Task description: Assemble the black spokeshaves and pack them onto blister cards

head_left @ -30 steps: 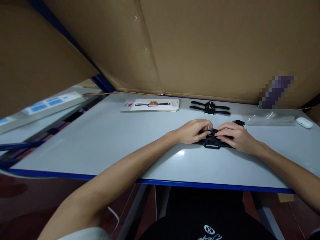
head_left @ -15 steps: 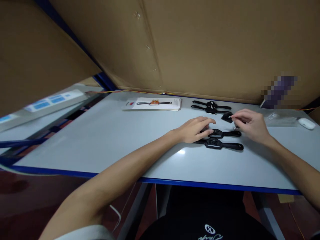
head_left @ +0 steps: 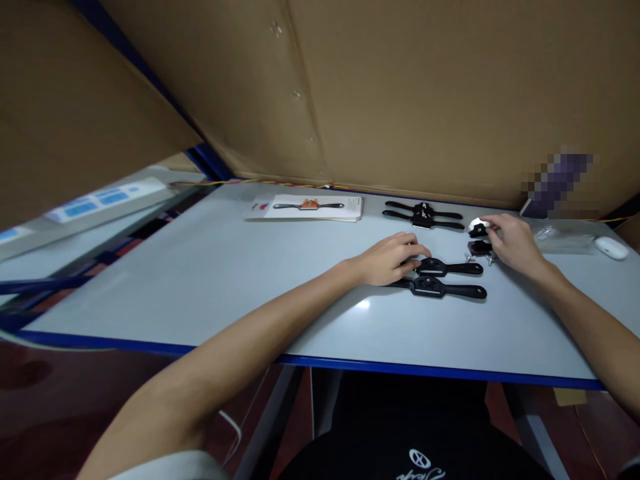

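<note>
A plate (head_left: 479,230), presumably light, stiff and best edge-held, is pinched by the right grip (head_left: 513,241) toward the surface's (head_left: 250,280) far right corner; closure of the left grip (head_left: 393,260) cannot be told.

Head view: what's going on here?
The right hand pinches a small plate, bright with glare, beside a dark piece. The left hand is at the left side of two black tools; its exact grip is hidden. Two screws lie near the right hand, and two other tools lie farther back.
</note>
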A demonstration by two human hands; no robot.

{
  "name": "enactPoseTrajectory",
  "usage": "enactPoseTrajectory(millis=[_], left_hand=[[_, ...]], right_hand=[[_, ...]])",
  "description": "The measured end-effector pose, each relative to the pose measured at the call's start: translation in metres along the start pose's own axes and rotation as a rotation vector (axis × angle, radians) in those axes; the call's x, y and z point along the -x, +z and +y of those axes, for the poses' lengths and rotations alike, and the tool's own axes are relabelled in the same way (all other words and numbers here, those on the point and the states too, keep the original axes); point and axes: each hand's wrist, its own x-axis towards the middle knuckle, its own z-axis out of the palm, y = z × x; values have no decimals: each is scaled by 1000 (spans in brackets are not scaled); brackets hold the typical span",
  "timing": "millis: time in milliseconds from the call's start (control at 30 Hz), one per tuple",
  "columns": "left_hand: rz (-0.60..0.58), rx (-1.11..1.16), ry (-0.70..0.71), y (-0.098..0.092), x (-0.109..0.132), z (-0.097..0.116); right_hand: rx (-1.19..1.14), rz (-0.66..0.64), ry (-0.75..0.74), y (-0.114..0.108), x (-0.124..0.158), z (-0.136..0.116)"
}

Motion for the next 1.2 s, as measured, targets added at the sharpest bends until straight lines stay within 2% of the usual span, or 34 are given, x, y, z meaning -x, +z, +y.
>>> enactPoseTrajectory(millis=[233, 567, 767, 967, 1200], left_hand=[[10, 17, -18, 1, 0, -1], [-1, 15, -11, 1, 0, -2], [-8, 15, -10, 1, 1, -3], [-2, 7, -12, 0, 1, -3], [-7, -43, -25, 2, 0, -5]], right_hand=[[153, -119, -4, 5, 3, 7], [8, -173, -142, -3, 0, 1], [75, -232, -129, -8, 3, -6], [131, -233, -81, -4, 6, -6], [143, -208, -182, -7, 7, -17]])
